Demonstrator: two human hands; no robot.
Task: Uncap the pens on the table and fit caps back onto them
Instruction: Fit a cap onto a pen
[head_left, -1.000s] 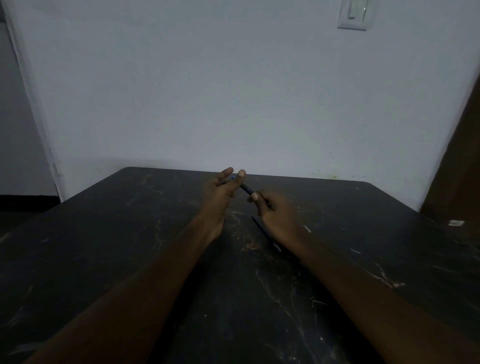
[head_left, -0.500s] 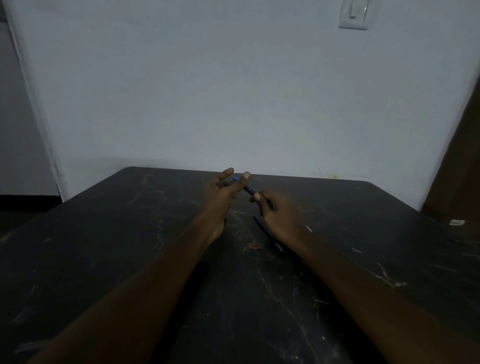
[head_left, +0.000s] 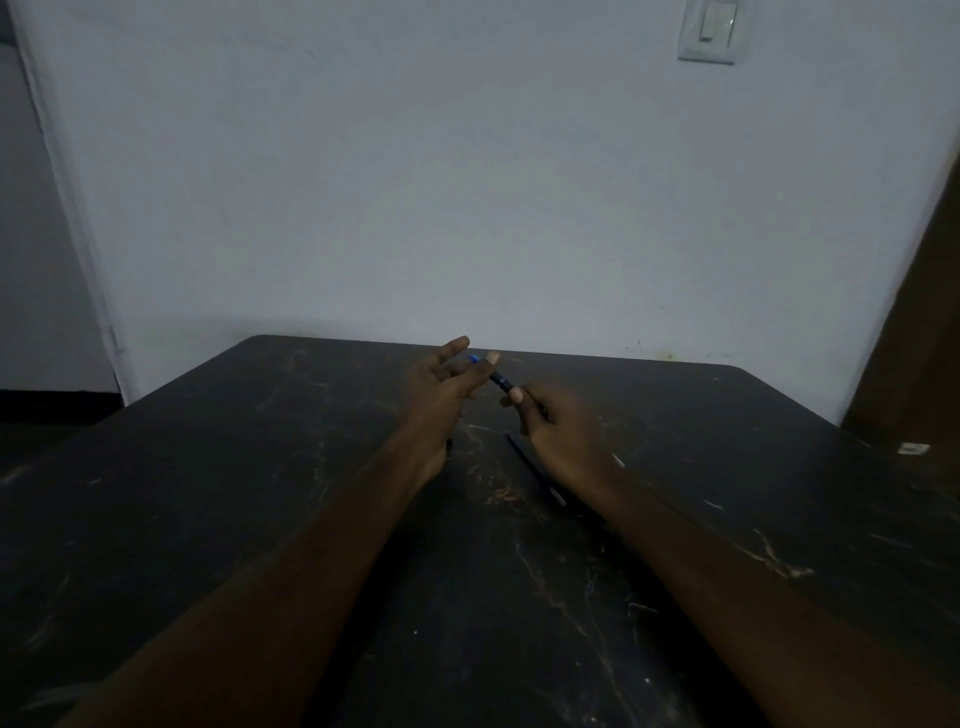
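Note:
A dark pen with a blue end is held in the air between both hands, above the far middle of the black table. My right hand grips its barrel. My left hand pinches the blue end with thumb and a finger, the other fingers spread. Whether the blue part is a cap or the tip is too small to tell. A second dark pen lies on the table under my right hand, partly hidden by it.
The table is scratched and dark, and its far edge meets a pale wall. A small white object lies at the right edge. A dark wooden door stands at the far right, and a light switch is on the wall.
Both hands stay almost still on the pen. My left fingers have shifted slightly along the blue end.

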